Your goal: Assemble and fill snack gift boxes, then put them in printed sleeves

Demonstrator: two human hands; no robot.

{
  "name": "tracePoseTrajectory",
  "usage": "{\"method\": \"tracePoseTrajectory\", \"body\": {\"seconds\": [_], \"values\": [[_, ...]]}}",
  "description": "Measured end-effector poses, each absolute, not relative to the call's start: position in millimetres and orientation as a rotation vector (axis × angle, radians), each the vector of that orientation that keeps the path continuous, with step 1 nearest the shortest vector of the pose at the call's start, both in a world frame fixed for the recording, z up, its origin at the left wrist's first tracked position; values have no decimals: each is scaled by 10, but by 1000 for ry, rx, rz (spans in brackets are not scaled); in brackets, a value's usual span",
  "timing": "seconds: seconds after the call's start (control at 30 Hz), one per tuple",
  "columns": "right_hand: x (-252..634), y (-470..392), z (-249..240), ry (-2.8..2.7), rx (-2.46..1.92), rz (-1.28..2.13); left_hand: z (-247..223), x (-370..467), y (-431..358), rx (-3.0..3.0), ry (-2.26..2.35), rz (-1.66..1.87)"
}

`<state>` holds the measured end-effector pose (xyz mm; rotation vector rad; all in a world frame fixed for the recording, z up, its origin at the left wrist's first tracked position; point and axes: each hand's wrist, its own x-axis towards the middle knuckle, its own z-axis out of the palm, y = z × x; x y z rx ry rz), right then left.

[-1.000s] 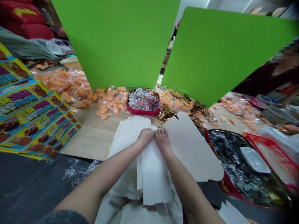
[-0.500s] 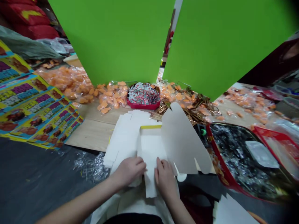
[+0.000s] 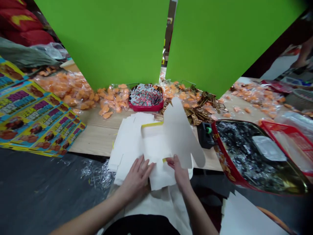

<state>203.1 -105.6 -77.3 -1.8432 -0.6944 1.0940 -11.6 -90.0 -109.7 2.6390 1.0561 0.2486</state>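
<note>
A partly folded white cardboard box (image 3: 156, 138) with yellow edges lies in front of me, its tall lid panel (image 3: 178, 130) standing up on the right. My left hand (image 3: 137, 176) rests on the box's near left side, fingers stretched out and holding nothing. At the near right corner, my right hand (image 3: 179, 171) pinches a small yellow-edged flap of the box. Beneath and to the left are flat white box blanks (image 3: 126, 133). The near front flap sticks out towards my lap between the two hands.
A red tray of small printed packets (image 3: 146, 96) stands behind the box, amid orange wrapped pieces (image 3: 113, 98) and brown-gold sachets (image 3: 195, 114). Right are a tape dispenser (image 3: 205, 135) and a red-rimmed tin (image 3: 216, 130). Printed yellow-blue cartons (image 3: 36, 120) stand left; green panels (image 3: 105, 42) rise behind.
My left hand has gone from curled fingers to spread ones on the box. My right hand has moved a little to the right and up, now pinching a corner flap. The lid panel stands more upright.
</note>
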Motion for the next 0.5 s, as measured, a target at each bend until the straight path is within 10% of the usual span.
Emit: {"method": "tracePoseTrajectory", "body": {"seconds": [0.33, 0.5], "values": [[2361, -1419, -831, -983, -1777, 1208, -922, 206, -845, 1964, 1424, 964], [1813, -1231, -1271, -816, -1870, 571, -951, 352, -744, 2037, 1610, 1088]]}}
